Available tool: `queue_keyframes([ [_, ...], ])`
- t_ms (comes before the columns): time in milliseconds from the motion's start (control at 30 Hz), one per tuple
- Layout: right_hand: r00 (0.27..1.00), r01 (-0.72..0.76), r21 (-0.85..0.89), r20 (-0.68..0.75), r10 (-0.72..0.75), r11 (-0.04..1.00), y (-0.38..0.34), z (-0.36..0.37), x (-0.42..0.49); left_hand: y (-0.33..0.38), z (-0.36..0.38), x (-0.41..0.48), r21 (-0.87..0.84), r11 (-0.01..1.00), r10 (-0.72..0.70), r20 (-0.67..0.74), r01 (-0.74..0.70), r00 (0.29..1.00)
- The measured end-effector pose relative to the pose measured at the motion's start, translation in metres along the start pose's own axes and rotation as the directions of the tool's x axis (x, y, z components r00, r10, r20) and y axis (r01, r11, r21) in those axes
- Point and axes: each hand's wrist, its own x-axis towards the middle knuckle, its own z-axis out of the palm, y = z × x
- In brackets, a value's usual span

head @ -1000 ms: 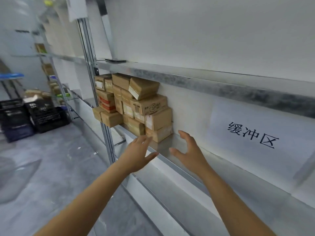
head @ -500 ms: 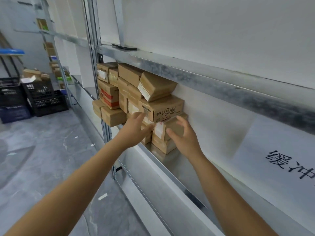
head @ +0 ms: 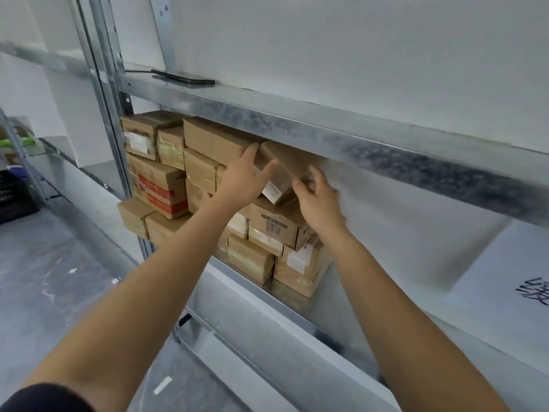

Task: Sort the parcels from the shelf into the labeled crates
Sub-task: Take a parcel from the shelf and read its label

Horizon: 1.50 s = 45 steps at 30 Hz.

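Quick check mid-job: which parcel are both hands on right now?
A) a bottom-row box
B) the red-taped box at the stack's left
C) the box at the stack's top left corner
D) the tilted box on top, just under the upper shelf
D: the left hand and right hand are on either side of the tilted top parcel, just below the upper shelf beam.

A person's bare left forearm [head: 142,298] and bare right forearm [head: 386,307], each ending in a bare hand: the left hand [head: 240,182], the right hand [head: 319,200]. A dark, nearly black fabric sleeve [head: 41,398] covers the left arm's upper part, its edge rounded.
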Motion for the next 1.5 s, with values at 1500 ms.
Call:
queue_keyframes([
  [1500,0.832,-0.285,0.454,-0.32,0.453,0.844,0.028,-0.069,-0.196,0.035,0.03,-0.144,-0.618,0.716,0.146,0.586,0.324,0.797],
])
